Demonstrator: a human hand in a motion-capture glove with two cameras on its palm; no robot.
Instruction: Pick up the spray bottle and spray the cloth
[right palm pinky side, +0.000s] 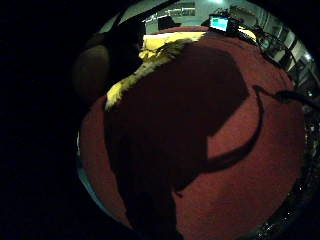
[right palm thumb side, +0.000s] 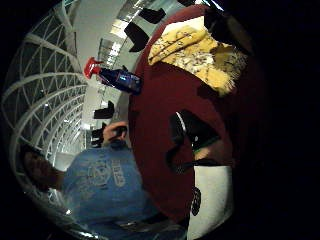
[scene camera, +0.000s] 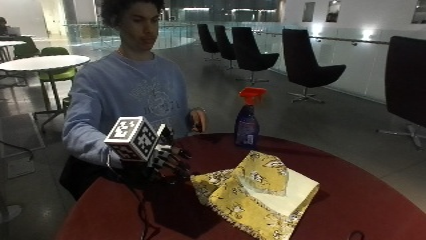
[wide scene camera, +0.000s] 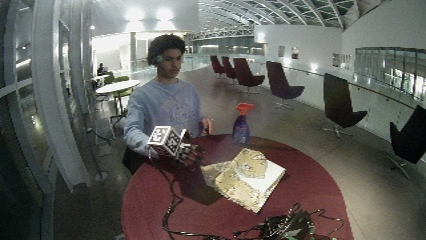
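Spray bottle (scene camera: 247, 121) well beyond the hand (scene camera: 166, 160), fingers seemingly relaxed, empty.

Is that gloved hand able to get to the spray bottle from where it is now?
Probably yes. The gloved right hand hovers over the red table beside the yellow cloth. The spray bottle stands upright at the table's edge beyond it, with bare tabletop between and nothing blocking.
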